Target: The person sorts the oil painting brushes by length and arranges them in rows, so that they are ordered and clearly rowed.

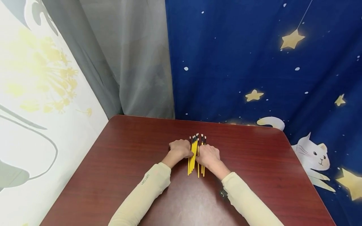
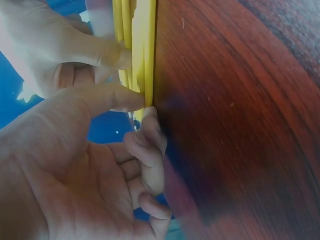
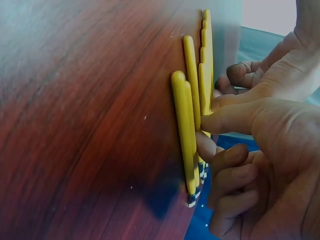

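Several paintbrushes (image 1: 194, 150) with yellow handles, dark collars and pale tips lie side by side on the table, tips toward the far edge. My left hand (image 1: 181, 148) is at the left of the row, thumb and index finger pinching a yellow handle (image 2: 149, 60) at its edge. From the other side, my right hand (image 1: 208, 154) has its thumb (image 3: 220, 120) and index finger on a single handle (image 3: 190, 55). Two more brushes (image 3: 181, 110) lie just right of that one, partly under the right hand in the head view. Both hands' other fingers are curled.
The dark red wooden table (image 1: 127, 141) has rounded far corners. Behind it hang a grey curtain (image 1: 144, 62) and a blue curtain (image 1: 220, 62) with stars and a white cat. A white patterned panel (image 1: 56, 131) stands along the left side.
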{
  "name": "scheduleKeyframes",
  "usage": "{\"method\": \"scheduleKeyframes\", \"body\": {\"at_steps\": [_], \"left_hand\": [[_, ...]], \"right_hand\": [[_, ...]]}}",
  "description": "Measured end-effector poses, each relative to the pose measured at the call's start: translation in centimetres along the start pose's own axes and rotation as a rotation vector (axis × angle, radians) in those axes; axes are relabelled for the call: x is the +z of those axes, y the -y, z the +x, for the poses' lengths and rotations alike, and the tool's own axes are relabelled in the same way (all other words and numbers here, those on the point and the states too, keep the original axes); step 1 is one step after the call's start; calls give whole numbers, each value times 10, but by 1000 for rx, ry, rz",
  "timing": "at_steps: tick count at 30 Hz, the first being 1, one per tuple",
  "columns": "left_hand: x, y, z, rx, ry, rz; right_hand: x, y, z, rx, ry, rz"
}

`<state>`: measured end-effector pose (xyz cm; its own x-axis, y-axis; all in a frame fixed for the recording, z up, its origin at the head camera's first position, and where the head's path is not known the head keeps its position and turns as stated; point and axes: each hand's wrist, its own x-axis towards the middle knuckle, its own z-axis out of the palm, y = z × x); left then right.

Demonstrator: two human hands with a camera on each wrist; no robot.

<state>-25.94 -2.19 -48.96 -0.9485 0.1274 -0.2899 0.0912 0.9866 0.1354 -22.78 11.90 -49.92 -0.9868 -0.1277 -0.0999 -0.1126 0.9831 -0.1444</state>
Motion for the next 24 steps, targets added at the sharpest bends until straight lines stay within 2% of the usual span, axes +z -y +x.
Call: {"method": "scheduleKeyframes", "body": {"at_steps": [7,16,24], "left_hand": [[-2,-3,-1,0,-7,-12],[3,-4,0,7,-75,-15],[6,2,-2,12,-70,-24]], "right_hand": [[-1,0,-2,31,-20,28],[3,6,0,36,-45,33],[6,9,-4,55,-36,23]]}}
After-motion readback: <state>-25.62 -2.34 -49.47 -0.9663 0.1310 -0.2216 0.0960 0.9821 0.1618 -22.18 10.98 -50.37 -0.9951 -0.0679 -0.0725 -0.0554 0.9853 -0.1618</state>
